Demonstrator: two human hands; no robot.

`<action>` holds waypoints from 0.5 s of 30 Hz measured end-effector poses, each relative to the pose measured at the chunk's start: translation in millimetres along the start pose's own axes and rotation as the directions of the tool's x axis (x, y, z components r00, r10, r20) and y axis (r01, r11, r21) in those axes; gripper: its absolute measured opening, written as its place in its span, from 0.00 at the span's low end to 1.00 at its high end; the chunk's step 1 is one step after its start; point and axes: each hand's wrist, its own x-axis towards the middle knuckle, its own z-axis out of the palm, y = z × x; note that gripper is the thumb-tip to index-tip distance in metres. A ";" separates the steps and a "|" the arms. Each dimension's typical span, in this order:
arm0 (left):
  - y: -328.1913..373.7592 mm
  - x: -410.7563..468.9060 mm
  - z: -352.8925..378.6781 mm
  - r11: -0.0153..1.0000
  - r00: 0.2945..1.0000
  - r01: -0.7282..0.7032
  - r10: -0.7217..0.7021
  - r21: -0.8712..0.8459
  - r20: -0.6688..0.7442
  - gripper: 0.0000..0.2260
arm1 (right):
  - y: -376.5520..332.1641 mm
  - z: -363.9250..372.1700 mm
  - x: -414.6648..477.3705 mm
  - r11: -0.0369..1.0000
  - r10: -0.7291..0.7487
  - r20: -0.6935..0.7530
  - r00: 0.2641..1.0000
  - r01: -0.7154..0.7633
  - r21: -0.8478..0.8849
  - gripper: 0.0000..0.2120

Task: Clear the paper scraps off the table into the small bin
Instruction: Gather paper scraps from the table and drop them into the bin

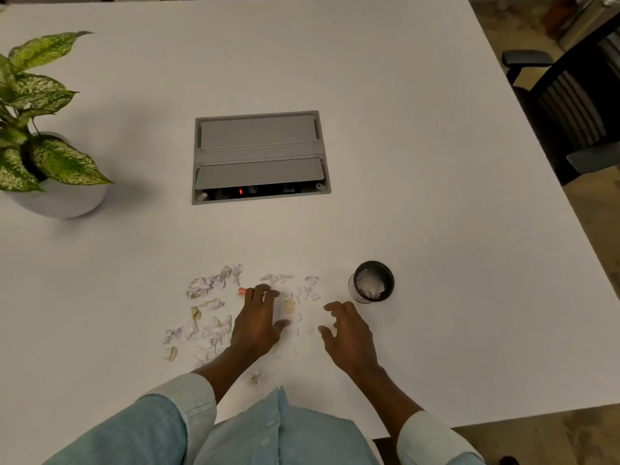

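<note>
From the head camera, a broad white table (385, 129) with a smooth matte top fills the view. Near its front edge lies a loose scatter of paper scraps (208, 317), small, crumpled and torn, mostly white with a few tan bits; they spread from about 9 o'clock of the left hand round to 12 o'clock, and a stray piece lies near the shirt.

The left hand (256, 325) rests palm down in the middle of the scatter, fingers slightly spread and curled onto the tabletop, the thumb out to the side; whether the fingertips pinch a scrap I cannot tell. A small orange-red thing (242, 291) pokes out just beside its fingertips, at about 11 o'clock. The right hand (349, 337) hovers just over the bare table, fingers apart and bent like a loose claw, holding nothing.

The small bin (371, 281) stands upright at roughly 1 o'clock from the right hand, near but apart: a dark round cylinder, with pale crumpled paper already inside.

Further off, at 12 o'clock, a grey rectangular cable box (260, 157) is set into the tabletop. At 10 o'clock a speckled green leafy plant (37, 105) sits in a rounded white pot. Light blue shirt sleeves (161, 427) are rolled at the cuffs.
</note>
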 end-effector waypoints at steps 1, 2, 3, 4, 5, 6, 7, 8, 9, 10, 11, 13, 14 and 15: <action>-4.0 -1.6 1.7 1.000 1.000 -0.002 0.001 0.021 0.025 0.33 | 1.3 7.4 -0.3 0.999 0.026 0.045 0.999 -0.024 -0.036 0.23; -6.8 -2.5 3.1 0.999 0.999 -0.007 0.005 0.038 0.051 0.36 | 2.7 14.1 0.0 0.996 0.053 0.086 0.995 -0.046 -0.074 0.27; -8.7 -3.2 4.3 0.998 0.997 -0.018 0.014 0.052 0.078 0.39 | 4.4 20.4 0.8 0.992 0.078 0.122 0.989 -0.064 -0.111 0.32; -9.7 -3.6 5.7 0.997 0.994 -0.037 0.030 0.063 0.101 0.41 | 5.8 26.0 1.4 0.987 0.101 0.152 0.983 -0.079 -0.142 0.36; -10.2 -3.3 7.1 0.996 0.992 -0.060 0.052 0.070 0.113 0.43 | 6.8 30.7 2.1 0.983 0.119 0.171 0.978 -0.092 -0.158 0.40; -10.4 -2.4 8.0 0.994 0.991 -0.082 0.073 0.069 0.113 0.44 | 7.3 34.3 3.3 0.982 0.129 0.177 0.976 -0.100 -0.161 0.42; -10.1 -1.3 8.4 0.993 0.990 -0.101 0.093 0.065 0.109 0.46 | 7.7 37.1 4.9 0.983 0.126 0.173 0.977 -0.100 -0.153 0.44; -9.2 0.5 8.8 0.991 0.988 -0.118 0.111 0.064 0.110 0.47 | 8.1 39.2 6.8 0.986 0.113 0.164 0.980 -0.090 -0.142 0.44; -8.1 2.5 9.5 0.989 0.985 -0.133 0.125 0.069 0.117 0.48 | 8.4 40.5 9.3 0.988 0.096 0.157 0.983 -0.075 -0.132 0.44; -6.4 4.8 10.4 0.986 0.983 -0.145 0.134 0.079 0.129 0.49 | 8.3 41.0 12.7 0.990 0.082 0.153 0.985 -0.063 -0.126 0.44; -4.2 7.1 11.4 0.984 0.980 -0.152 0.138 0.090 0.142 0.49 | 7.6 40.7 16.7 0.990 0.076 0.151 0.986 -0.057 -0.126 0.43; 1.1 10.8 13.5 0.981 0.978 -0.152 0.132 0.117 0.163 0.49 | 4.5 39.3 27.0 0.991 0.067 0.153 0.986 -0.048 -0.126 0.42; 3.4 12.5 15.0 0.981 0.978 -0.146 0.123 0.131 0.169 0.48 | 2.5 38.7 32.7 0.991 0.057 0.156 0.986 -0.037 -0.126 0.42; 5.7 13.6 16.4 0.981 0.979 -0.138 0.113 0.139 0.172 0.46 | 0.5 38.0 38.6 0.991 0.041 0.158 0.987 -0.020 -0.129 0.42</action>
